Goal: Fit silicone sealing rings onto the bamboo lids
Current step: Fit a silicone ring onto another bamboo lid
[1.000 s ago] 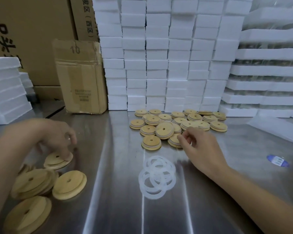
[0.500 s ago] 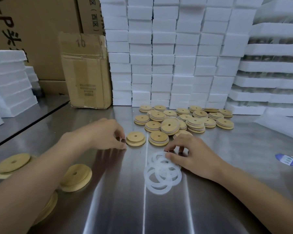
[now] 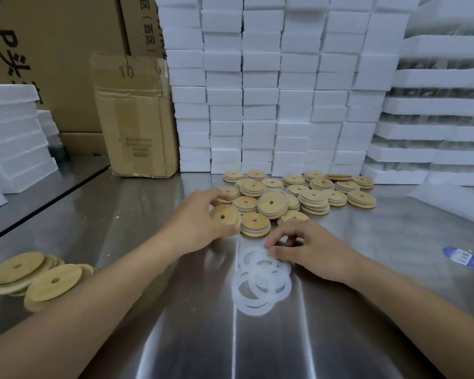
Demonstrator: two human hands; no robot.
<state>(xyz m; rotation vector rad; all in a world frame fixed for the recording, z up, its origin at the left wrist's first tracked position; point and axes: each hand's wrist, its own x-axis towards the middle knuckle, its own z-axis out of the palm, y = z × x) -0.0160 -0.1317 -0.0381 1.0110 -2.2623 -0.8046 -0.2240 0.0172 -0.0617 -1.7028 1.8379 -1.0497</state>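
Steel table [image 3: 257,346]. Worn box [image 3: 137,116] marked "10" at back left, just beside wall of white foam blocks [image 3: 260,86]. Big cartons [image 3: 58,50] behind. Foam trays [image 3: 443,105] stacked right. Blue label [image 3: 461,257] flat on table, right.

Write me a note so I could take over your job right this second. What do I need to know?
Left hand: grips a round bamboo lid with a centre hole, at the near edge of the big lid pile on the steel table.
Right hand: pinches the top ring of the heap of translucent white silicone rings.
A second lid pile lies near left.
Done: I cannot tell which piled lids are finished.
Left: ring and held lid are not yet joined. Fit them, then repeat.
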